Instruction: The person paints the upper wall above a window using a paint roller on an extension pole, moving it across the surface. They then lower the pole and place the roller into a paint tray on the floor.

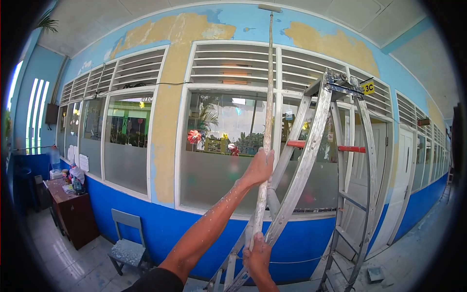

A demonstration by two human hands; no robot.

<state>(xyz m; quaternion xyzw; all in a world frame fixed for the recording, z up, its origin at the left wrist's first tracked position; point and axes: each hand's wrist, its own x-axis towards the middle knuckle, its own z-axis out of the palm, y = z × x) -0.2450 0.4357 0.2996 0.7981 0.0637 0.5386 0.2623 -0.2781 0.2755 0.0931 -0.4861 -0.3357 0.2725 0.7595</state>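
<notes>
A long pole (pixel 269 97) runs almost upright through the middle of the view, streaked with pale paint. At its top end a paint roller (pixel 269 8) lies against the upper wall, close to the ceiling. My left hand (pixel 260 166) is closed around the pole at mid-height, and paint specks dot that forearm. Lower down, my right hand (pixel 257 253) grips the pole near its bottom end. Around the roller the wall (pixel 233 18) is light blue, with bare tan patches (pixel 333 41) on either side.
A paint-spattered aluminium stepladder (pixel 311 146) stands just right of the pole. Windows (pixel 224 146) with white louvres line the wall. At left are a chair (pixel 128 238) and a brown cabinet (pixel 73 214) bearing bottles. A small container (pixel 375 275) sits on the floor at right.
</notes>
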